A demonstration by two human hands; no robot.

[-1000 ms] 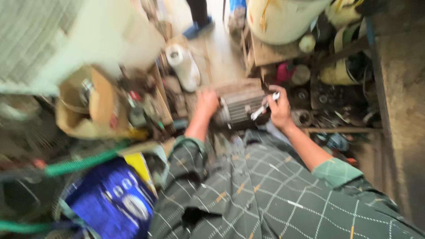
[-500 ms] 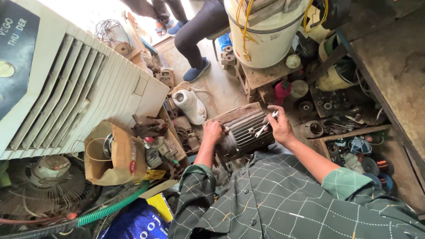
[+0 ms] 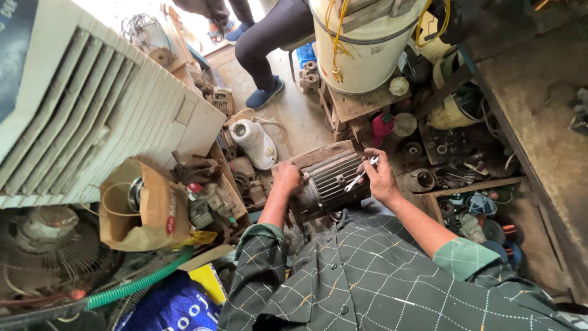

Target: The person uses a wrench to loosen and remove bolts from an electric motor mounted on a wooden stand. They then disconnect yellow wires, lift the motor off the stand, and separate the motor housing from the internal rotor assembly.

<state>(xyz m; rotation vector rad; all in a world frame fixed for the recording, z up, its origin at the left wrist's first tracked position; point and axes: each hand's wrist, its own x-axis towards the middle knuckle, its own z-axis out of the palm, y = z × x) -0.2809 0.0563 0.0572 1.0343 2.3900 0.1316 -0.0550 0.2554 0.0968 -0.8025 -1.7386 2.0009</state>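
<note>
camera closer, ribbed metal motor point(image 3: 334, 184), steel wrench point(image 3: 360, 175)

Concrete floor point(image 3: 300, 122) carries the lot: finned electric motor point(image 3: 331, 181) front and centre, white jug-like appliance point(image 3: 254, 142) just left of it, open cardboard box point(image 3: 144, 208) w/ bits further left, green corrugated hose point(image 3: 138, 283) below.

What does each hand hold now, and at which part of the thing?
The right hand holds a small metal spanner by one end, over the finned motor. The left hand grips the motor's left end.
</note>
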